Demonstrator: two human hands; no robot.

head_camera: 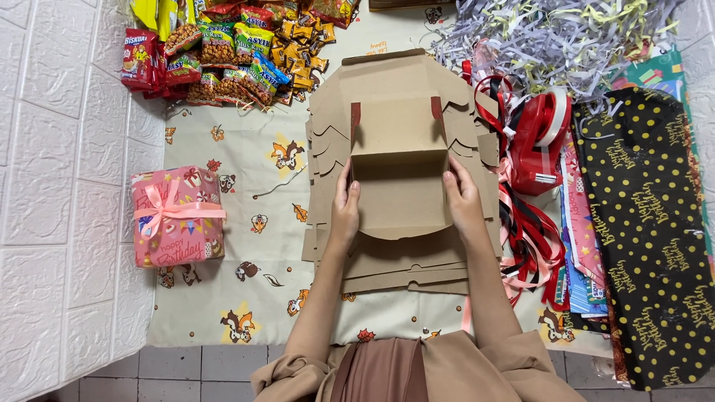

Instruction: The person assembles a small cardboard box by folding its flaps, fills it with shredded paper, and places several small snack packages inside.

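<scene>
A brown cardboard box blank (399,175), partly folded with its side walls raised, lies on a stack of flat cardboard blanks (387,272) in the middle of the patterned cloth. My left hand (345,211) grips the box's left wall near the front corner. My right hand (463,202) grips the right wall, thumb inside. Both forearms reach up from the bottom of the view.
A pink wrapped gift with a ribbon bow (177,216) sits at the left by the white wall. Snack packets (223,48) are piled at the back left. Shredded paper (551,33), a red tape dispenser (542,141), ribbons (530,238) and black dotted wrapping paper (652,238) lie right.
</scene>
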